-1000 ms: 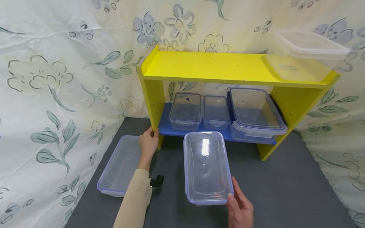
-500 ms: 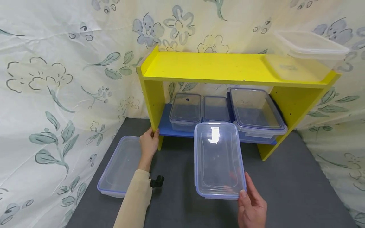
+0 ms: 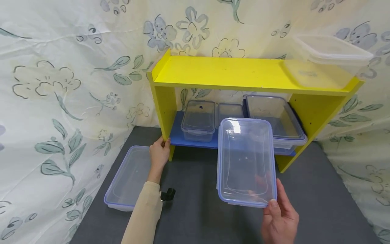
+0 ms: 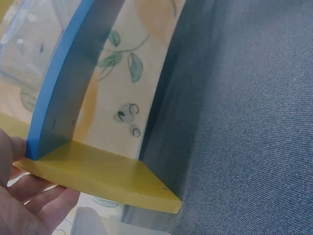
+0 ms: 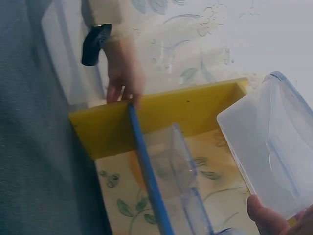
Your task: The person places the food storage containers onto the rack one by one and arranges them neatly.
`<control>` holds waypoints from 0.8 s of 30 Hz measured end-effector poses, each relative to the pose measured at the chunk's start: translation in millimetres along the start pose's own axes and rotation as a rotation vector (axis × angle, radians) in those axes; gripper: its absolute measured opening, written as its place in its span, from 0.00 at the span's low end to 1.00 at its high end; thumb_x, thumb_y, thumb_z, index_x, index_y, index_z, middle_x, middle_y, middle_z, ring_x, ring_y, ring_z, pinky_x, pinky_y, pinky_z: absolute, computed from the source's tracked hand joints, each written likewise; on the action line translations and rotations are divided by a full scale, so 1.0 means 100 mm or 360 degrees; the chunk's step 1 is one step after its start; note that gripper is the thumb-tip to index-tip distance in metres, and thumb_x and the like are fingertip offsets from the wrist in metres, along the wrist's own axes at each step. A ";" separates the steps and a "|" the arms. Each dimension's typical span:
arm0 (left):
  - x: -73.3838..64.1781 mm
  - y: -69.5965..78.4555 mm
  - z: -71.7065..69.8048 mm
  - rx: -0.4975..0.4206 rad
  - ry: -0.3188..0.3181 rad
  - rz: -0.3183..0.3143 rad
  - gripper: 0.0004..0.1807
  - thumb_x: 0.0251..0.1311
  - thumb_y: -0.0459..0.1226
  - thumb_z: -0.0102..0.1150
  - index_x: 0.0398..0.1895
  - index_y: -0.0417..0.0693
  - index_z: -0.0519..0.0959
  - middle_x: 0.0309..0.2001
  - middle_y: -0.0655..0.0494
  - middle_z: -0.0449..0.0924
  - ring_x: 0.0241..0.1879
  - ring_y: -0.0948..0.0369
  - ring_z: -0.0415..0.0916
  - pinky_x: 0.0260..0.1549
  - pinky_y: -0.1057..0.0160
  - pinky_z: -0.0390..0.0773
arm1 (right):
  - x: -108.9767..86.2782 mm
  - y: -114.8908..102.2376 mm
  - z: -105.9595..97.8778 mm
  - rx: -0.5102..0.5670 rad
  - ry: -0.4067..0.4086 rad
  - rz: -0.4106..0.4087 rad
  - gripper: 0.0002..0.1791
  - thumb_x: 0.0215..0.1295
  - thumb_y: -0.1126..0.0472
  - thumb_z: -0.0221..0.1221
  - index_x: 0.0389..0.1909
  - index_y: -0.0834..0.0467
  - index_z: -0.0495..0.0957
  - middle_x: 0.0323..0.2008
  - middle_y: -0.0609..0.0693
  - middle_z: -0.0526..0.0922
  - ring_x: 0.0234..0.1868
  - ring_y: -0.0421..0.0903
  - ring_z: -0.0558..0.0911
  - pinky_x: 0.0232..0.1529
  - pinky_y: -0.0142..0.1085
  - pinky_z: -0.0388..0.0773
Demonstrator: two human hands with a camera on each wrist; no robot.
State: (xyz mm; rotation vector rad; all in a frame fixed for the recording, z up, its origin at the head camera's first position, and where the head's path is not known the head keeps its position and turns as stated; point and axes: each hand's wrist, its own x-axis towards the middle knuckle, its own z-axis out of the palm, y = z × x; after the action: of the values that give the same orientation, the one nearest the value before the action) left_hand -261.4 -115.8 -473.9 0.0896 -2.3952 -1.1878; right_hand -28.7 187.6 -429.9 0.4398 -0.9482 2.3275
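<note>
My right hand holds a clear plastic food container with a blue-rimmed lid by its lower right corner. The container is tilted up in the air in front of the shelf unit. At the left, my left hand grips the front edge of the yellow side panel, where the blue shelf meets it. In the left wrist view, the thumb lies by the blue shelf's end and the fingers curl around the yellow panel. Several lidded containers stand on the blue shelf, among them a left one, partly hidden ones behind the held container.
A larger frosted container sits on the yellow top board, at its right end. Left of my forearm, a shallow blue-rimmed container lies on the dark grey table. Flowered cloth hangs behind.
My right hand has carried the container up and to the right, toward the right part of the shelf. My left hand has stayed on the side panel.
</note>
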 end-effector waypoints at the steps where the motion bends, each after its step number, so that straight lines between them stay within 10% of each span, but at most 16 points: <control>1: 0.00 0.01 0.00 0.0002 -0.0002 0.0001 0.13 0.67 0.44 0.56 0.28 0.46 0.78 0.19 0.49 0.75 0.21 0.52 0.73 0.23 0.61 0.67 | 0.01 -0.02 0.01 0.0001 -0.0013 -0.0011 0.26 0.70 0.80 0.40 0.69 0.74 0.52 0.65 0.61 0.72 0.60 0.55 0.79 0.53 0.41 0.78; 24: 0.00 0.00 0.00 0.0014 0.0005 0.0014 0.13 0.67 0.44 0.56 0.29 0.45 0.78 0.19 0.49 0.75 0.21 0.52 0.72 0.21 0.62 0.66 | 0.47 -0.22 0.24 0.0311 -0.0115 -0.0302 0.26 0.68 0.81 0.44 0.67 0.76 0.57 0.63 0.71 0.70 0.60 0.66 0.76 0.56 0.51 0.75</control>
State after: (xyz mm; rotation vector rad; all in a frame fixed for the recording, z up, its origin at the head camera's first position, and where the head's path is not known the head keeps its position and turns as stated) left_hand -261.3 -115.6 -474.3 0.0837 -2.3959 -1.1720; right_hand -49.9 201.7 -378.2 0.6677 -0.6814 2.2508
